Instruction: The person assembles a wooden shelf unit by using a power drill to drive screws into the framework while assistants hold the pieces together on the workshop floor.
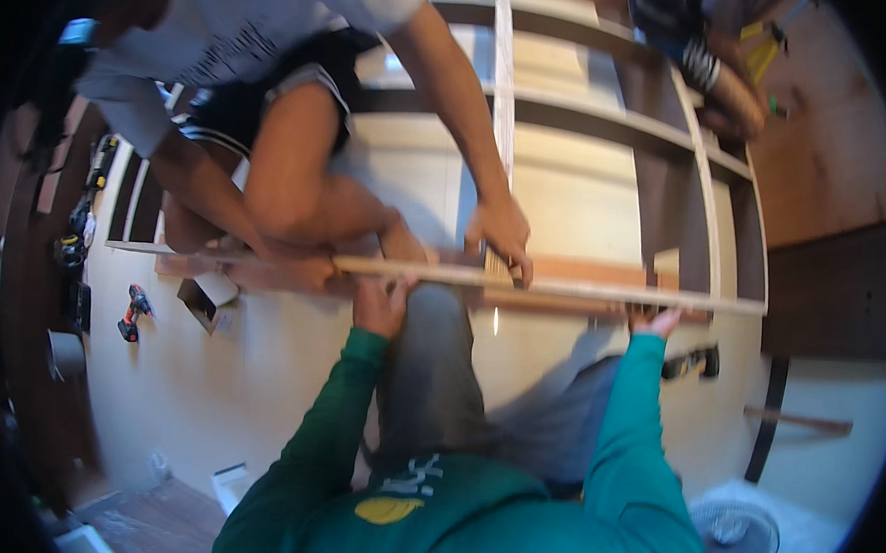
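A large wooden shelf frame (603,288) with several open compartments lies across the floor ahead of me. My left hand (379,305) grips its near edge beside my knee, fingers closed at the board. Farther right, my right hand (653,321) holds the same edge, thumb outward, with its other fingers partly hidden beneath. Between my hands, a co-worker's hand (502,238) presses down on the edge from the far side. That person crouches inside the frame, and their other hand is blurred near the edge at left. A reddish-brown board (564,271) shows along the near edge.
A red and black cordless drill (134,313) lies on the floor at left, near a small open box (201,302). Another black power tool (693,364) rests right of my knee. A wood strip (799,422) and a fan (738,534) are at right. Another person (719,76) is at far right.
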The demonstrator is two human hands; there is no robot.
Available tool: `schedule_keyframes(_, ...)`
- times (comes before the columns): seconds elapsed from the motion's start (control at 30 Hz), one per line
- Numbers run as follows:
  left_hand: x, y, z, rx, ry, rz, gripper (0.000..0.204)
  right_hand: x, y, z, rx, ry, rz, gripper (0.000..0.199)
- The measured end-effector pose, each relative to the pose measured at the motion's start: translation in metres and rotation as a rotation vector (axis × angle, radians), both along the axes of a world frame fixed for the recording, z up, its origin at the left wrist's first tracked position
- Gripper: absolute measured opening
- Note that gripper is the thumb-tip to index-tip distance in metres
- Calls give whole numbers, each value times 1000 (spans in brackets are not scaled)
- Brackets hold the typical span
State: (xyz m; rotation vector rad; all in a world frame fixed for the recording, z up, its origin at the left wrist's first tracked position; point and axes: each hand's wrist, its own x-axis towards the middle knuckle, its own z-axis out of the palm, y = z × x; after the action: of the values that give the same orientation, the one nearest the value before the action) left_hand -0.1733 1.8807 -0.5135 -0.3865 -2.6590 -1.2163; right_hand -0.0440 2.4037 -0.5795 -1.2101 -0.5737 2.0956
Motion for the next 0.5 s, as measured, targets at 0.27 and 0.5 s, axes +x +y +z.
schedule_keyframes(0.27, 3, 0, 29, 48, -301, 9, 34, -4, -95, 66, 123, -197, 354, 103)
schedule_keyframes(0.5, 5, -4, 45, 68, -320, -27, 28, 9, -144, 98, 149, -199, 648, 109)
